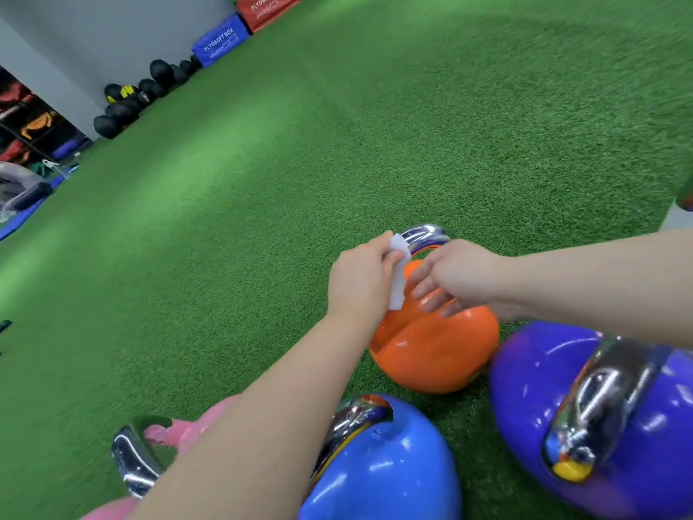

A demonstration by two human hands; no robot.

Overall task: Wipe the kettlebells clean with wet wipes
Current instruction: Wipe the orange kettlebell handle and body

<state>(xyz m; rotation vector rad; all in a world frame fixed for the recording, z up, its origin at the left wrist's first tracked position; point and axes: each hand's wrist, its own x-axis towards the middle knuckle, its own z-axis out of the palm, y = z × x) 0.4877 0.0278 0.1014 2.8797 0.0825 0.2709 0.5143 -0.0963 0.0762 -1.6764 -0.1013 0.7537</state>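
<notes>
Four kettlebells sit on the green turf [337, 125] in the lower half of the frame: an orange kettlebell [435, 350] at centre, a blue kettlebell [382, 471] below it, a purple kettlebell [585, 418] at lower right, and a pink kettlebell [176, 441] at lower left, mostly hidden under the left forearm. And there's the left hand [362, 279], fingers curled, pinching a white wet wipe [397, 272] right against the left side of the orange bell's chrome handle [423, 236], the wipe hanging down toward the orange body. The right hand [453, 275] comes in from the right edge, fingers loosely spread and holding nothing, hovering over the top of the orange bell just beside the wipe; whether the fingertips touch the shell is hard to tell. The orange bell is tight against the purple one. Up in the upper left, black medicine balls [131, 103] line the grey wall, with a blue plyo box [221, 45] and a red plyo box [268, 9] beyond them at the top edge.
</notes>
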